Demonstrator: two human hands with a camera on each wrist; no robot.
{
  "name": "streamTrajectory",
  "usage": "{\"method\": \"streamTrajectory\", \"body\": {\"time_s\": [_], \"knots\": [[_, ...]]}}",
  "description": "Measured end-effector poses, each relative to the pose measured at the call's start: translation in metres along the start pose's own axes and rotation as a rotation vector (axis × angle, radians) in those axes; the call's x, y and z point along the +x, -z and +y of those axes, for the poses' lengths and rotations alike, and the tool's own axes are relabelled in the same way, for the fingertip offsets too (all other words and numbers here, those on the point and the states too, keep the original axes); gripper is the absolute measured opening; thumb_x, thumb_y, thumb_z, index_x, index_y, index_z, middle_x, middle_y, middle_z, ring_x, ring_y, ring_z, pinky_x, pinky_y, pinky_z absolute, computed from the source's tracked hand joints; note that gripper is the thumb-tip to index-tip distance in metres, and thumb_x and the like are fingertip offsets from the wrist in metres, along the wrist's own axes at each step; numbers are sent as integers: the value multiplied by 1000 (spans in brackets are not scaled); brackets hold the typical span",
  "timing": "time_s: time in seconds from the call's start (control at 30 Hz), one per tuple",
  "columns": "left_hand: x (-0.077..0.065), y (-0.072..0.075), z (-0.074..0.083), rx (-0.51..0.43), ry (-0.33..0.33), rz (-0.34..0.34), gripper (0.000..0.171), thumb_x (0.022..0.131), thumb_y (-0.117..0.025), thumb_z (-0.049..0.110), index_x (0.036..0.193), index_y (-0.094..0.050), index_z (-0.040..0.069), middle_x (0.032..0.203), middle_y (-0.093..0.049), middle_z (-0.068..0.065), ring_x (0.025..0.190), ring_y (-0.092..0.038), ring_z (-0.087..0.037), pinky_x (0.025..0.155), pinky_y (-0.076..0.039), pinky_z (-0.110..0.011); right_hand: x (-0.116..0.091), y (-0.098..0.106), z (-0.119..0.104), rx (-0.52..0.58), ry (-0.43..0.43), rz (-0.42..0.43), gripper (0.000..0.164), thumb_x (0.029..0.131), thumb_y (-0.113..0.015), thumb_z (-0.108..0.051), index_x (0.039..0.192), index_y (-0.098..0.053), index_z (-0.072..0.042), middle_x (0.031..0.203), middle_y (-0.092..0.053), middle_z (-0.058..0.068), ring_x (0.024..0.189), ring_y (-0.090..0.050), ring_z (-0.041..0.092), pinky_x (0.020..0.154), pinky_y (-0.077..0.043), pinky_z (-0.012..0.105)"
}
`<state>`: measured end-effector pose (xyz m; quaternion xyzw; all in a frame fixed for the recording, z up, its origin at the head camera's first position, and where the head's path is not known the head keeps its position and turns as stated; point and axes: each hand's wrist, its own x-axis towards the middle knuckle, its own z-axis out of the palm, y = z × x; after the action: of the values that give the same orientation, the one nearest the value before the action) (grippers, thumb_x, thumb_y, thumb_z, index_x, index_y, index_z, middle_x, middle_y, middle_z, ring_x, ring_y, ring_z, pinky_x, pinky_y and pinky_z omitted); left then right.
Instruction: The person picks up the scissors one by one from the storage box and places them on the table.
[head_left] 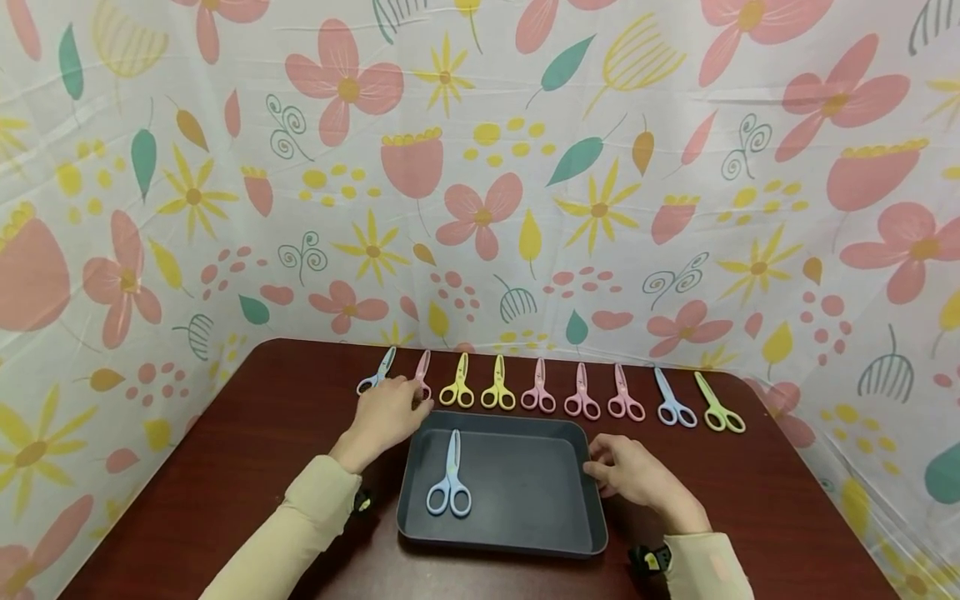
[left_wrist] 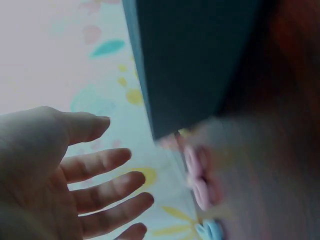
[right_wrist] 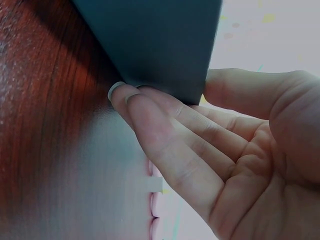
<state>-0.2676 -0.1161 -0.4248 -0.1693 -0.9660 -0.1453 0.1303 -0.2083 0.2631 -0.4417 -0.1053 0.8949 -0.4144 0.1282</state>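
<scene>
A dark grey tray (head_left: 517,492) lies on the table with one light blue pair of scissors (head_left: 452,477) in its left part, blades pointing away. My left hand (head_left: 384,417) is over the table by the tray's far left corner, overlapping a pink pair of scissors (head_left: 423,367) in the head view. In the left wrist view the fingers (left_wrist: 110,190) are extended and spread, holding nothing. My right hand (head_left: 630,471) holds the tray's right side, thumb (right_wrist: 240,92) at the rim and fingers against the outer wall.
Behind the tray, scissors stand in a row: light blue (head_left: 372,379), yellow (head_left: 457,392), more pink (head_left: 538,396), blue (head_left: 672,408) and green (head_left: 720,412). A flowered cloth (head_left: 480,167) hangs behind the brown table (head_left: 262,433).
</scene>
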Motion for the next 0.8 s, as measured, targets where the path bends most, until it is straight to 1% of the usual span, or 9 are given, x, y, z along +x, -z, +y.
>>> {"method": "streamTrajectory", "body": {"time_s": [0.07, 0.1, 0.2, 0.3, 0.37, 0.47, 0.57, 0.67, 0.8], "knots": [[-5, 2, 10, -6, -27, -24, 21, 89, -71, 35, 77, -63, 19, 65, -50, 5, 54, -46, -13, 48, -37, -32, 0, 0, -1, -3, -5, 3, 13, 91, -65, -3, 99, -57, 3, 76, -63, 8, 62, -67, 22, 57, -56, 38], [-8, 2, 15, -6, -46, -40, 19, 89, -71, 35, 80, -65, 20, 67, -54, 5, 57, -49, -13, 49, -40, -33, 0, 0, -1, -1, -7, 2, 13, 91, -65, -4, 100, -57, 3, 76, -63, 8, 62, -67, 22, 57, -56, 38], [-15, 1, 27, -8, -122, -95, 17, 89, -70, 37, 85, -67, 21, 75, -60, 6, 63, -54, -13, 54, -44, -34, -1, 1, -2, 2, -13, -1, 14, 92, -64, -3, 101, -57, 4, 77, -63, 8, 63, -67, 22, 58, -56, 39], [-23, 1, 36, -20, -218, -164, 16, 90, -70, 37, 87, -68, 22, 80, -61, 7, 66, -54, -10, 57, -44, -32, -2, 1, -1, 9, -14, -3, 13, 92, -64, -3, 101, -57, 4, 76, -63, 8, 63, -67, 23, 58, -56, 39], [-28, 3, 41, -25, -271, -207, 15, 90, -70, 37, 87, -68, 22, 79, -60, 8, 65, -51, -8, 55, -41, -29, -1, 1, -2, 7, -14, -2, 13, 92, -64, -3, 101, -58, 4, 76, -63, 7, 63, -67, 22, 58, -56, 38], [-34, 6, 46, -38, -325, -278, 16, 89, -71, 36, 91, -69, 20, 79, -60, 8, 64, -49, -6, 55, -40, -26, 0, 1, -2, 4, -12, 0, 14, 91, -64, -3, 101, -58, 4, 76, -63, 7, 63, -67, 22, 57, -56, 38], [-39, 8, 49, -42, -349, -336, 19, 89, -71, 36, 95, -70, 18, 80, -61, 7, 63, -49, -5, 55, -41, -26, 0, 1, -2, 0, -13, 3, 14, 91, -65, -3, 101, -58, 4, 77, -64, 7, 63, -67, 22, 57, -56, 38], [-43, 8, 51, -39, -342, -373, 18, 89, -71, 36, 94, -70, 18, 79, -61, 8, 63, -49, -5, 56, -41, -27, 0, 0, -1, -2, -18, 3, 13, 91, -65, -3, 100, -58, 3, 77, -64, 7, 63, -67, 22, 58, -56, 38], [-46, 4, 51, -35, -330, -382, 16, 88, -72, 35, 87, -68, 20, 72, -57, 11, 60, -47, -5, 54, -39, -28, 0, 0, -1, -9, -25, 3, 12, 92, -64, -2, 101, -58, 3, 77, -64, 7, 63, -67, 22, 57, -56, 38]]}}
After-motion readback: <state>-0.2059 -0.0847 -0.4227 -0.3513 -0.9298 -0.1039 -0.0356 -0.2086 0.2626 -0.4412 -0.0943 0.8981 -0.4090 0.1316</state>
